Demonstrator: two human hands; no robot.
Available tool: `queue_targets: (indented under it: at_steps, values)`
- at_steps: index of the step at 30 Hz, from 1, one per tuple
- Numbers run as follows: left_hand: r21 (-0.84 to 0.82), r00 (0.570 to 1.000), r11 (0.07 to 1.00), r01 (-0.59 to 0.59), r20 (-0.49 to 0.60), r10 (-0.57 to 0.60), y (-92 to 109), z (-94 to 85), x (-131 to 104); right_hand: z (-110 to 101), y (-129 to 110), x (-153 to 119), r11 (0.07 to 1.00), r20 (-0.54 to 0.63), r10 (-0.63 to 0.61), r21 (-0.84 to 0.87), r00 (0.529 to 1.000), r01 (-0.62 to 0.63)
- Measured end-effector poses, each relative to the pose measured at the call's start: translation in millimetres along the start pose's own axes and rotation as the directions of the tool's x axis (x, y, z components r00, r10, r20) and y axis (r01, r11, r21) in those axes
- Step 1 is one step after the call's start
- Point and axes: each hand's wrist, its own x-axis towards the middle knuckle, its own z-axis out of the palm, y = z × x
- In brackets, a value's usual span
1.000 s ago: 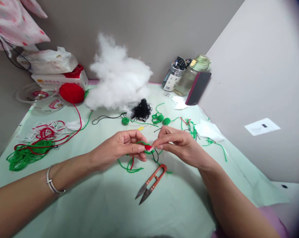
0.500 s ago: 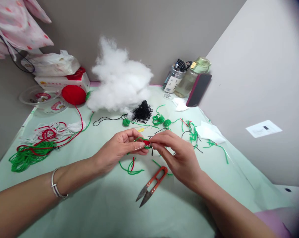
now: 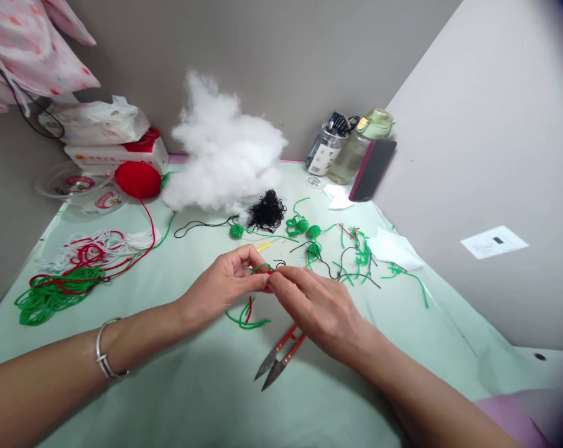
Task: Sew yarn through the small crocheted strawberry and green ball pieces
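Note:
A small red and green crochet piece (image 3: 270,272) is pinched between my two hands above the middle of the table, mostly covered by fingers. My left hand (image 3: 218,283) is closed on its left side, thumb against the fingers, with a green strand looping over them. From the right, my right hand (image 3: 321,308) grips the same piece, its fingertips meeting the left thumb. Orange-handled thread snips (image 3: 280,359) lie below, blades toward me, partly under the right hand. Green and red yarn scraps (image 3: 247,320) lie below the left fingers.
White stuffing (image 3: 229,149) is heaped at the back, with black yarn (image 3: 267,210) before it. Green crocheted pieces (image 3: 297,226) and yarn clippings (image 3: 362,252) lie right of centre. Yarn skeins (image 3: 60,292) spread left. A bottle (image 3: 356,152) and phone (image 3: 373,171) stand back right.
My right hand has moved left and turned over the crochet piece, hiding most of it and the snips' handle. A green crocheted ball behind the hand has come into view. The left hand stays nearly still.

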Motion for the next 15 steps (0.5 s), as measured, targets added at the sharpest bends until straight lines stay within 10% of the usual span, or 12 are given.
queue_targets:
  at_steps: [8, 15]
  values:
    - [0.157, 0.997, 0.987, -0.028, -0.071, 0.040, 1, -0.7, -1, -7, -10, 1, 0.987, -0.179, -0.131, 0.067, 0.975, 0.145]
    - [0.149, 0.991, 0.989, -0.020, -0.127, 0.039, -1, -6.0, 1, -18, -16, 2, 0.729, -0.019, -0.019, 0.684, 1.000, 0.027]
